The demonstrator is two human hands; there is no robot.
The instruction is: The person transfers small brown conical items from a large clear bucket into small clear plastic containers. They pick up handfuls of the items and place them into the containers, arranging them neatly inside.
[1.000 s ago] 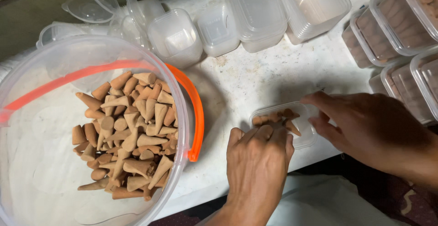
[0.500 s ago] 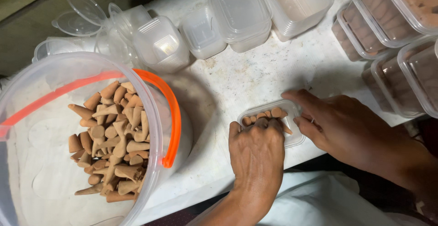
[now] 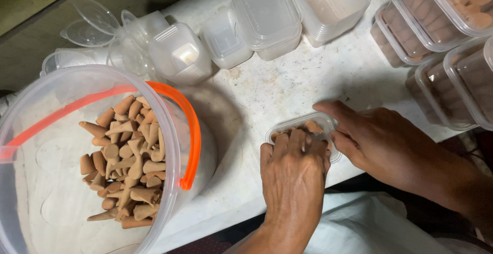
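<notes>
A small clear plastic box [image 3: 320,121] sits near the front edge of the white table [image 3: 287,84], partly filled with brown cones [image 3: 311,127]. My left hand [image 3: 294,174] lies palm down over the box, fingers pressing on the cones inside. My right hand [image 3: 377,143] holds the box's right side, thumb and fingers around its rim. To the left stands a large clear bucket [image 3: 67,90] with an orange handle [image 3: 189,131], holding a heap of loose brown cones [image 3: 126,161].
Empty clear boxes [image 3: 267,15] and loose lids [image 3: 87,25] crowd the back of the table. Closed boxes filled with cones [image 3: 441,23] are stacked at the right. A white cloth [image 3: 370,228] lies below the table edge.
The view has shifted slightly. My left hand has moved further over the small box, covering more of the cones; my right hand stays at its side.
</notes>
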